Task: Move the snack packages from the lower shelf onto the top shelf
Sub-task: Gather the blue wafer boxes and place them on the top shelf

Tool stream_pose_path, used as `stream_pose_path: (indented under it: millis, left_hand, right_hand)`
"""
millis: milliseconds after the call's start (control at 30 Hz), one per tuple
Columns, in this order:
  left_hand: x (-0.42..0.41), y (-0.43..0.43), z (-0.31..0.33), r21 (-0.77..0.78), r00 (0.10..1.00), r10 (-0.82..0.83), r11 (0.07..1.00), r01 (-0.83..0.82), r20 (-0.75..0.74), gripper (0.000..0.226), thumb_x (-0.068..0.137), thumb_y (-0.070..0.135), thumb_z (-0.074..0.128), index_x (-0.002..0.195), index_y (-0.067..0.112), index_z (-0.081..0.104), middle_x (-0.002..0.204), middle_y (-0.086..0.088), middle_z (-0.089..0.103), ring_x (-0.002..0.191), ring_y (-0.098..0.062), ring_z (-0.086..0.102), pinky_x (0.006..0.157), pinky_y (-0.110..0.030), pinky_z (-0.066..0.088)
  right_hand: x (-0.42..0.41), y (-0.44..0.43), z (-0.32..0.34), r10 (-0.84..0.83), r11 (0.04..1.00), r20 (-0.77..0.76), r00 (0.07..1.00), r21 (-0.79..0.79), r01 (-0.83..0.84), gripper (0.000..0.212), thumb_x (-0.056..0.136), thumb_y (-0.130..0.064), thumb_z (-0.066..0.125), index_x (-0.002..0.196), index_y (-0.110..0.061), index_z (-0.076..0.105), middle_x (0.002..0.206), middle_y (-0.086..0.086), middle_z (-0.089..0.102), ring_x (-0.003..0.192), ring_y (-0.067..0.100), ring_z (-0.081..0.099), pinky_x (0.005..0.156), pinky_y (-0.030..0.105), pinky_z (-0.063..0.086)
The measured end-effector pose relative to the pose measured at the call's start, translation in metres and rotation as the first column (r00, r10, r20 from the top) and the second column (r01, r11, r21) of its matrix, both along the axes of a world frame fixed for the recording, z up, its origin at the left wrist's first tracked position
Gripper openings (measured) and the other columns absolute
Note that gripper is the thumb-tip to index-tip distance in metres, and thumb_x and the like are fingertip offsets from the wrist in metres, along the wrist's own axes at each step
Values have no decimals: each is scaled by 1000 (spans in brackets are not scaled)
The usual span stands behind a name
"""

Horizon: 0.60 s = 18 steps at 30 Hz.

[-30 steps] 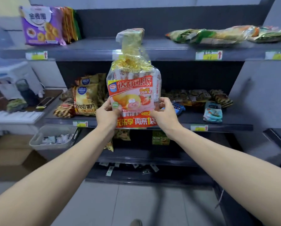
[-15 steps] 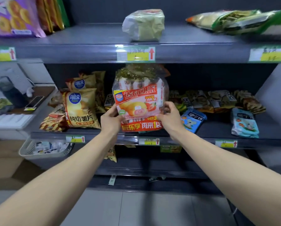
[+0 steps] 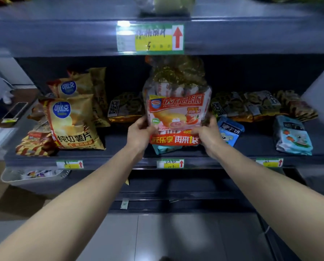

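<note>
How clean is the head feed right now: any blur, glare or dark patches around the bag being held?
Head view: the cake bag is fairly sharp, its big print readable; the top shelf and the pack on it are blurred; glare whitens the upper-left corner of the price tag; the recess behind the bag is dark; shelf edges bow from wide-angle distortion.
</note>
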<state>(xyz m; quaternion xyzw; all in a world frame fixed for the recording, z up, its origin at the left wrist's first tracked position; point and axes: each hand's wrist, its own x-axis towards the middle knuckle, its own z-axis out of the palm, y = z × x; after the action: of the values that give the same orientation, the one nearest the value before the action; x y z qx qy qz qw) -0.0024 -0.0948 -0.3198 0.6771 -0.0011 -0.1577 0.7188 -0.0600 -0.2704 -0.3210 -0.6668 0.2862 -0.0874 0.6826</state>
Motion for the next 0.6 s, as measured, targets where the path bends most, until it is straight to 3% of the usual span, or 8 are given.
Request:
stream_pose_path:
  millis: [67,133,200,333,600]
  left_hand:
    - [3,1,-3,-19,999,-33,999,33,-31,43,87,6,63,128,12,52,114,-8,65,94,-17,65,74,-27,54]
    - [5,1,-6,-47,994,-81,996,78,-79,43,87,11,64,127,18,50,114,-8,65,94,-18,66,75,-28,55]
    - [5,0,-7,-70,986,-114,992,106,-121,43,87,17,64,127,21,47,113,-8,66,95,-20,67,74,-31,57]
    - [5,-4,-12,-76,986,-109,992,100,-129,57,84,23,68,135,21,42,115,-10,66,99,-26,67,84,-44,56]
    - [-10,-26,-14,-124,978,-171,980,157,-115,54,85,24,67,132,23,42,112,-5,66,96,-20,68,77,-38,58]
  right_hand:
    - [3,-1,-2,23,999,-5,1000,25,-23,79,80,10,55,142,-23,19,108,3,58,91,16,60,83,40,54]
    - [7,-1,-4,56,998,-30,998,18,-55,76,79,9,57,140,-21,21,117,6,57,95,17,59,78,34,54]
    - [9,0,-4,92,996,-56,994,-1,-93,71,78,8,59,135,-18,26,117,7,57,96,16,58,72,27,50]
    - [6,-3,-4,113,993,-54,992,-34,-115,66,77,9,59,132,-17,32,114,5,58,99,17,59,78,29,51]
    - [-12,-21,2,27,999,-37,999,-19,-28,62,79,9,58,129,-19,34,112,6,61,93,18,62,69,30,53]
